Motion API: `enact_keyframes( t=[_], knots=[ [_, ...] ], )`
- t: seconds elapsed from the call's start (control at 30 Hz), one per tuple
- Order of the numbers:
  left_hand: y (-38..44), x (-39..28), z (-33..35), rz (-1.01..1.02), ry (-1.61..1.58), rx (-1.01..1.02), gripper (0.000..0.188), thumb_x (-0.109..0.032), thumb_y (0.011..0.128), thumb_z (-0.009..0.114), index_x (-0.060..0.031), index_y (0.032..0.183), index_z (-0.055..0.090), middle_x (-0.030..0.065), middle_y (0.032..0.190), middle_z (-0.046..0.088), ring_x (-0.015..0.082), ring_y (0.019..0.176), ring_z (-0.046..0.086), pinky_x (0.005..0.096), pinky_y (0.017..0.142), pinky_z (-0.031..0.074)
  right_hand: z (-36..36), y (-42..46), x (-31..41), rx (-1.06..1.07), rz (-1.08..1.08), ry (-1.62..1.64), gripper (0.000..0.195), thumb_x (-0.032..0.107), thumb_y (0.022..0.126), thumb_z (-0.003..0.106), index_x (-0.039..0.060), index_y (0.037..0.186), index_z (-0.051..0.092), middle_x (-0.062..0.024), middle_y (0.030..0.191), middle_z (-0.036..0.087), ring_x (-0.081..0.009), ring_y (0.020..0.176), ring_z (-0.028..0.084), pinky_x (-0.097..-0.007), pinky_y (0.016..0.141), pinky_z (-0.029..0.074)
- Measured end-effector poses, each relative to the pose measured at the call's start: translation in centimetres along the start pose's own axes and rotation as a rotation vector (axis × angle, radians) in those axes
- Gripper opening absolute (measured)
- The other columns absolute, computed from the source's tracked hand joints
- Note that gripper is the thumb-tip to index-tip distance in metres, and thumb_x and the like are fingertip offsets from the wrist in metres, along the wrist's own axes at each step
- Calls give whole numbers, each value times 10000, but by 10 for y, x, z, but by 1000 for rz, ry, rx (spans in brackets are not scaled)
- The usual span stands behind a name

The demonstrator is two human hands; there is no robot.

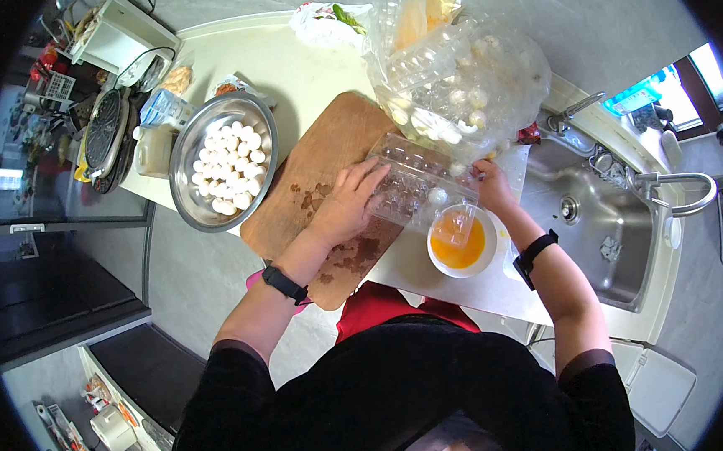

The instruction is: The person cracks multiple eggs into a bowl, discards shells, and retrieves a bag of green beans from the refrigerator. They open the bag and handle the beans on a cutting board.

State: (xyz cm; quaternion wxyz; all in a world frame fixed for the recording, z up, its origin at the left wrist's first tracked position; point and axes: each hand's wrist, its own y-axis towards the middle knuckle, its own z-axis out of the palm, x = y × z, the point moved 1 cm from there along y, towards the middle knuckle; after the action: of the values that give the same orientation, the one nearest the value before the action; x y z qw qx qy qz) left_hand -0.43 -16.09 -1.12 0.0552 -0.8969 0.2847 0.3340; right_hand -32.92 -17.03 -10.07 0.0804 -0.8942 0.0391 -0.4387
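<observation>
A clear plastic egg carton (401, 182) lies tilted across the edge of the cutting board, one corner over a white bowl (492, 241). My left hand (350, 202) holds its left side, with fingers spread over the plastic. At the carton's right end, my right hand (494, 185) has its fingers curled in at the edge; its fingertips are partly hidden. One white egg (438, 196) shows at the carton near the bowl, and another pale egg (457, 169) is close to my right fingers. Orange-yellow liquid egg (454, 253) fills much of the bowl.
A steel bowl (273, 150) of white eggs (231, 165) stands left of the wooden cutting board (342, 126). Behind the carton bulges a clear bag (515, 83) with eggshells and plastic packaging. At right is a steel sink (612, 214) with a faucet (693, 196).
</observation>
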Motion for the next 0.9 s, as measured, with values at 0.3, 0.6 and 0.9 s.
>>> enact_keyframes(
  t=[0.3, 0.6, 0.9],
  knots=[
    [-9, 6, -36, -142, -200, -242, 438, -75, 919, 579, -53, 1344, 471, 180, 1320, 519, 342, 1212, 494, 399, 1044, 385, 4, 7, 16, 10, 216, -30, 374, 314, 731, 811, -14, 846, 673, -95, 692, 633, -201, 632, 586, -336, 600, 472],
    [-35, 13, -51, -738, -1100, -341, 393, -202, 1006, 526, -51, 1356, 430, 98, 1156, 574, 198, 973, 593, 324, 865, 511, 4, 8, -1, 42, 155, 68, 297, 261, 754, 773, -9, 793, 655, -18, 654, 590, -111, 614, 542, -293, 566, 444],
    [-66, 15, -41, -880, -1548, -339, 385, -256, 1008, 518, -79, 1341, 438, 157, 1168, 592, 249, 963, 620, 368, 839, 552, -42, -38, 130, 127, 40, 129, 316, 194, 785, 773, 25, 1017, 640, -36, 833, 641, -101, 648, 567, -269, 579, 465]
  ],
)
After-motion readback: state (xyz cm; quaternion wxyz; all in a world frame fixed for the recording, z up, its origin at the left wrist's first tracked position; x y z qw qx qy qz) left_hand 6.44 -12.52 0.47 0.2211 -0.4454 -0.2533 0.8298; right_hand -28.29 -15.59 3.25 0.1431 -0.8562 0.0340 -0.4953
